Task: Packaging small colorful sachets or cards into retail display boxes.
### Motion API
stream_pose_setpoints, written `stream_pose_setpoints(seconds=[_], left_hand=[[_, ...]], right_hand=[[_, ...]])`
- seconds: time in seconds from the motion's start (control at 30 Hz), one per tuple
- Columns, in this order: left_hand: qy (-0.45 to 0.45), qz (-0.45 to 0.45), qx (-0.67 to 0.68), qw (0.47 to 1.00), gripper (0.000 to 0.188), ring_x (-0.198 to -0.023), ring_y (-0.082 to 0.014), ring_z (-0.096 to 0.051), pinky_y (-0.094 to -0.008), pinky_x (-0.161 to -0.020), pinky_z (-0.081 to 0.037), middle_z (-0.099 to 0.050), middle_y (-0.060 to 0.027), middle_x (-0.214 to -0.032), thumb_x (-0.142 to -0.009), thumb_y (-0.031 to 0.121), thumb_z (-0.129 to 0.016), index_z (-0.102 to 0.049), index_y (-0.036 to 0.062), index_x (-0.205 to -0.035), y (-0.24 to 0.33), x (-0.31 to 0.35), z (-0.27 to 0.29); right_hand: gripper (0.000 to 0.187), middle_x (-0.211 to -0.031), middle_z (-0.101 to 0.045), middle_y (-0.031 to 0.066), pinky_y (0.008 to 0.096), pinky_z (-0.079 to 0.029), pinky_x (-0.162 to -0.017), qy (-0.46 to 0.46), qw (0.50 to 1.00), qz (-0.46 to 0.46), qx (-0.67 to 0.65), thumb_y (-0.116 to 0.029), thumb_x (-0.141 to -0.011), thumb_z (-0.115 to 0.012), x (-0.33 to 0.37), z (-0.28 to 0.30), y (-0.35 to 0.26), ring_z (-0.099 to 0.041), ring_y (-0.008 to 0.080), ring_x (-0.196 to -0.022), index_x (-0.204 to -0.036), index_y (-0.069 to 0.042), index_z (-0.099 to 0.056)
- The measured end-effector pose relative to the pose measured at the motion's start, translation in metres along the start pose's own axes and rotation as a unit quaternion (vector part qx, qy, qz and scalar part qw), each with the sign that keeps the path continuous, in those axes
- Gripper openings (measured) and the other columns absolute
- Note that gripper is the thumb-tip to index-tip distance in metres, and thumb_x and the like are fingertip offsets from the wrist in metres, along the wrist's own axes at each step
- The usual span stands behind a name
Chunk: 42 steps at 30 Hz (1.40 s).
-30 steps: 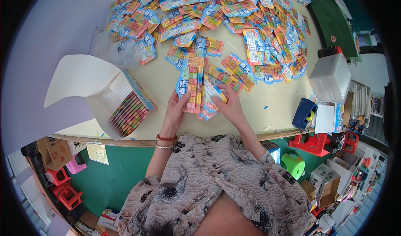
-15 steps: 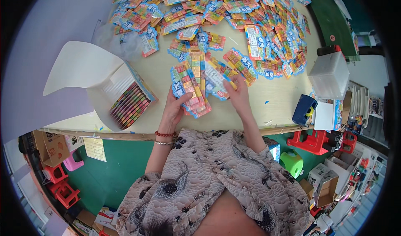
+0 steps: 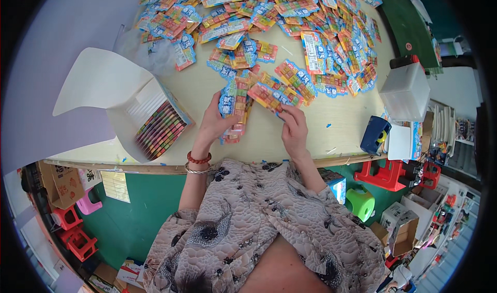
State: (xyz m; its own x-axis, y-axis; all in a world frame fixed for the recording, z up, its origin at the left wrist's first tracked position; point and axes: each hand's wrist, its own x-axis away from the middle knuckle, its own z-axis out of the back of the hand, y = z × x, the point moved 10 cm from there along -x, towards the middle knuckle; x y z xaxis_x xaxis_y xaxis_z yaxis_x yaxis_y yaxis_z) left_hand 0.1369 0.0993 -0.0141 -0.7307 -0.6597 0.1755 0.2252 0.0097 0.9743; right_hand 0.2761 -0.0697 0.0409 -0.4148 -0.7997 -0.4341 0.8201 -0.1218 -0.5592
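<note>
My left hand [image 3: 211, 124] is closed on a few flat blister packs [image 3: 239, 106] with rows of small coloured squares and blue scalloped ends. They stand roughly upright in front of me, overlapping each other. Between the thumb and fingers of my right hand [image 3: 295, 130] is the lower edge of another blister pack [image 3: 266, 97], tilted to the left. Just beyond it, touching or overlapping, lie more packs, among them a loose blister pack [image 3: 296, 79] on the table. An open white carton [image 3: 116, 118] stands to my left, with a row of packs [image 3: 160, 131] set on edge inside.
A large heap of blister packs [image 3: 248, 13] covers the far table [image 3: 331, 143]. At the right stand a translucent plastic box [image 3: 406, 92] and a dark blue tape dispenser [image 3: 375, 135]. Clear plastic wrap [image 3: 155, 57] lies beyond the carton. Stools [image 3: 361, 204] stand below the table.
My right hand has turned its pack, which showed a white printed back and now shows coloured squares. My left hand has drawn its packs closer together and more upright.
</note>
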Motion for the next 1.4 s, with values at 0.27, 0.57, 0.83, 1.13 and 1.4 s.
stream_pose_setpoints(seconds=[0.27,0.57,0.83,1.13,1.4], left_hand=[[-0.089,0.000,-0.259,0.962,0.078,-0.097,-0.0286,-0.061,-0.0395,-0.080,-0.050,-0.058,-0.0186,-0.111,-0.072,0.016,-0.071,-0.032,0.0095,-0.139,0.053,-0.004,-0.028],[-0.056,-0.036,-0.360,0.931,0.104,-0.117,-0.0376,-0.049,-0.0420,-0.092,-0.045,-0.051,-0.0193,-0.124,-0.060,0.016,-0.080,-0.021,0.0086,-0.145,0.043,0.008,-0.032],[-0.050,0.034,-0.194,0.979,0.107,-0.103,-0.0380,-0.059,-0.0404,-0.086,-0.049,-0.051,-0.0215,-0.127,-0.060,0.018,-0.081,-0.019,0.0085,-0.147,0.020,0.005,-0.012],[-0.177,-0.153,-0.368,0.900,0.091,-0.092,-0.0329,-0.061,-0.0415,-0.076,-0.051,-0.055,-0.0136,-0.109,-0.066,0.008,-0.072,-0.027,0.0136,-0.145,0.063,0.008,-0.060],[-0.253,-0.032,-0.114,0.960,0.082,-0.070,-0.0204,-0.064,-0.0320,-0.063,-0.052,-0.058,-0.0163,-0.122,-0.079,0.001,-0.062,-0.021,0.0131,-0.149,0.048,0.016,-0.036]], right_hand=[[0.052,-0.125,-0.047,0.0134,0.0467,-0.035,-0.099,-0.146,0.986,-0.070,0.033,-0.021,-0.069,-0.078,0.022,-0.006,0.014,-0.044,0.0323,-0.119,-0.113,-0.007,-0.053],[0.048,-0.110,-0.047,0.0139,0.0426,-0.041,-0.086,-0.242,0.931,-0.240,0.128,-0.023,-0.065,-0.078,0.026,-0.006,0.035,-0.047,0.0326,-0.107,-0.101,-0.004,-0.053],[0.038,-0.109,-0.048,0.0145,0.0426,-0.041,-0.093,-0.218,0.971,-0.097,0.023,-0.008,-0.062,-0.077,0.030,0.027,0.020,-0.047,0.0335,-0.107,-0.092,-0.003,-0.054],[0.050,-0.123,-0.047,0.0133,0.0415,-0.039,-0.091,-0.252,0.964,0.073,0.042,-0.015,-0.066,-0.077,0.029,-0.017,-0.014,-0.047,0.0311,-0.114,-0.109,-0.006,-0.052],[0.076,-0.122,-0.048,0.0145,0.0463,-0.028,-0.102,-0.211,0.974,0.040,0.070,-0.029,-0.067,-0.078,-0.038,-0.012,-0.013,-0.046,0.0329,-0.115,-0.130,-0.006,-0.041]])
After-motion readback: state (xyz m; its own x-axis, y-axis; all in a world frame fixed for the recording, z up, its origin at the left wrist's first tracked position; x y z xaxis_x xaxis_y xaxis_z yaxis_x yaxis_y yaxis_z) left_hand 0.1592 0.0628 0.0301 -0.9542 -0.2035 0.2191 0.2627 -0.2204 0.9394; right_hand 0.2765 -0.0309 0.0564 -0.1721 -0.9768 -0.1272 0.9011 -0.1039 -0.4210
